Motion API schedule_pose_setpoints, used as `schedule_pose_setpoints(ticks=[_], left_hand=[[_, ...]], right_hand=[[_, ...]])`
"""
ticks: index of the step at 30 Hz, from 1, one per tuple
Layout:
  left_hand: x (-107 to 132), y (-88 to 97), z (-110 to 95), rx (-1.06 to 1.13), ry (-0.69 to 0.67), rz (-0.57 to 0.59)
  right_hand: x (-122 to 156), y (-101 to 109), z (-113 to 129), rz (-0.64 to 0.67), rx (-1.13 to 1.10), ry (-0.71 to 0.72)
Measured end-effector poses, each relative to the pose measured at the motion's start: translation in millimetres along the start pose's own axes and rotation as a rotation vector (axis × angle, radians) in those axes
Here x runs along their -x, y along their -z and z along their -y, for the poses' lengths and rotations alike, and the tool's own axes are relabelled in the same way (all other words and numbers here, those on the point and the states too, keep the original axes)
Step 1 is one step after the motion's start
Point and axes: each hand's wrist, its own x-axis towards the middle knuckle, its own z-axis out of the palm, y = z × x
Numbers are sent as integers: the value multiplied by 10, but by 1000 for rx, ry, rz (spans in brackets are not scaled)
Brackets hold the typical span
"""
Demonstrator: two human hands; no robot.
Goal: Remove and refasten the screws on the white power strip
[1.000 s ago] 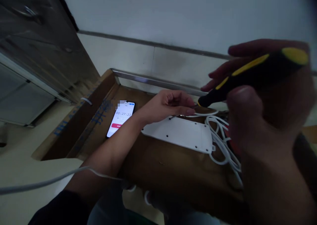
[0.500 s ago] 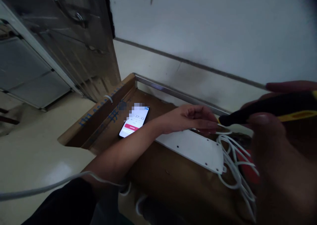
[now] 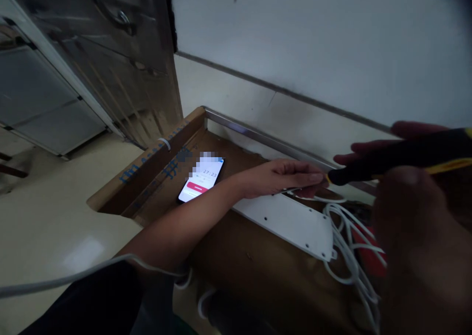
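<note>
My right hand (image 3: 424, 212) fills the right of the view, close to the camera, wrapped round a black and yellow screwdriver (image 3: 398, 158). The screwdriver's front end points left at the fingertips of my left hand (image 3: 283, 178). That hand reaches across a cardboard surface (image 3: 250, 256), its fingers pinched at the screwdriver's shaft, above the far edge of a white power strip (image 3: 291, 222) lying back side up with screw holes showing. The strip's white cable (image 3: 350, 246) lies coiled at its right end.
A phone (image 3: 202, 180) with a lit timer screen lies on the cardboard at the left. A metal rail (image 3: 258, 136) runs behind it along the wall. A wooden door (image 3: 110, 55) stands at upper left. A white cord (image 3: 73, 276) crosses my left arm. Something red (image 3: 368, 256) lies under the coiled cable.
The view has swung left and down, so the door now shows and my right hand sits lower at the frame edge. My left fingers stay at the screwdriver's shaft. The phone timer advanced a second.
</note>
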Motion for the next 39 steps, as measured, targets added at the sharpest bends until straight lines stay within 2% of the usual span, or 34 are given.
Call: schedule_pose_setpoints(ticks=[3, 7, 11, 13, 17, 21, 26, 28, 30, 35, 37, 39], left_hand=[[16, -42, -18, 7, -9, -29], [9, -61, 1, 63, -75, -16], [-5, -15, 3, 41, -79, -15], [1, 18, -17, -4, -91, -11], [34, 58, -69, -89, -65, 1], [63, 44, -97, -144, -16, 24], [34, 57, -47, -99, -133, -14], [10, 75, -6, -117, -159, -51], [-5, 91, 25, -161, -150, -74], [10, 126, 2, -133, -155, -80], [28, 138, -34, -136, -144, -72], [45, 139, -66, -157, -137, -61]], right_hand=[[36, -20, -21, -46, 77, 43], [34, -16, -28, 34, 126, 63], [1, -2, 31, 175, -60, 47], [-15, 10, 47, 183, -105, 37], [-19, 45, 38, 107, 37, 66], [-21, 29, 19, 94, 67, 136], [-8, -71, -79, -97, 56, 175], [2, -83, -120, -118, 50, 200], [14, -75, -123, -74, 54, 184], [52, -34, -3, 239, -63, 11], [51, -32, 19, 243, -86, -22], [28, -41, -5, 170, -62, 27]])
